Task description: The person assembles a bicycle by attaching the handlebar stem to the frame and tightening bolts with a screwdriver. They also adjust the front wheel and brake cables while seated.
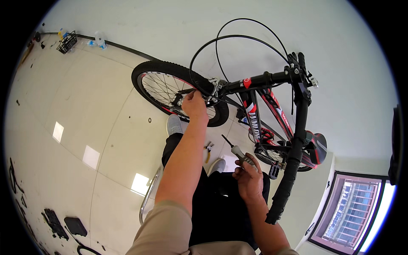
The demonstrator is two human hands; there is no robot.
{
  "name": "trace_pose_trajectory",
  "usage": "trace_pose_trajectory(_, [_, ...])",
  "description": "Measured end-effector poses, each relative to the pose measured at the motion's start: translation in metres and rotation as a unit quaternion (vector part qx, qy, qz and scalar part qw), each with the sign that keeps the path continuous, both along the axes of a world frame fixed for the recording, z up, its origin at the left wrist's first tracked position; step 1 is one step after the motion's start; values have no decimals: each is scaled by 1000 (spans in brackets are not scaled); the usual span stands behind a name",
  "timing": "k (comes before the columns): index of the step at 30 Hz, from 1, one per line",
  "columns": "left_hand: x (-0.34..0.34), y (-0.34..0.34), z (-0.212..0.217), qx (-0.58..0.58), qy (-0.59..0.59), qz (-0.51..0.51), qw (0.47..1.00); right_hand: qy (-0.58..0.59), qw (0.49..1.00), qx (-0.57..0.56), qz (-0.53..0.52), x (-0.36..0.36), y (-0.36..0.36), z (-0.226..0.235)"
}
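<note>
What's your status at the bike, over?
Left hand by front wheel, grip unclear. Right hand holding screwdriver. Bike beside wall. Pliers on floor near shoes.

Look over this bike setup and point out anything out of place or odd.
A small ring lies loose on the floor beside the front wheel, perhaps a stray part. Pliers also lie on the floor near the shoes, where they could be stepped on.

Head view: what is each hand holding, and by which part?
Right hand: a screwdriver, by its grey handle. Left hand: by the front wheel; whether it holds anything cannot be told.
</note>
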State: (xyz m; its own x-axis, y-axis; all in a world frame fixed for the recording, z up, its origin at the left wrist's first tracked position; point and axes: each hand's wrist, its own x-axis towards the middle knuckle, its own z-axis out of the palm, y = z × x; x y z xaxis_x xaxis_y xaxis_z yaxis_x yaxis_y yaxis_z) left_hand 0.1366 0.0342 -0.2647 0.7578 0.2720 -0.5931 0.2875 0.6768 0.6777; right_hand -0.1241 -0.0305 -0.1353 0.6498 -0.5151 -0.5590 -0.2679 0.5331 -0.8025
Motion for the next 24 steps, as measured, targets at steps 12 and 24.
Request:
trace_pose_trajectory(12, [2, 0, 1, -79, 34, 25, 996, 1, 999, 5, -34, -4, -6, -9])
trace_pose_trajectory(24, [5, 3, -4, -61, 19, -56, 996, -87, 986, 126, -73, -27, -25, -30])
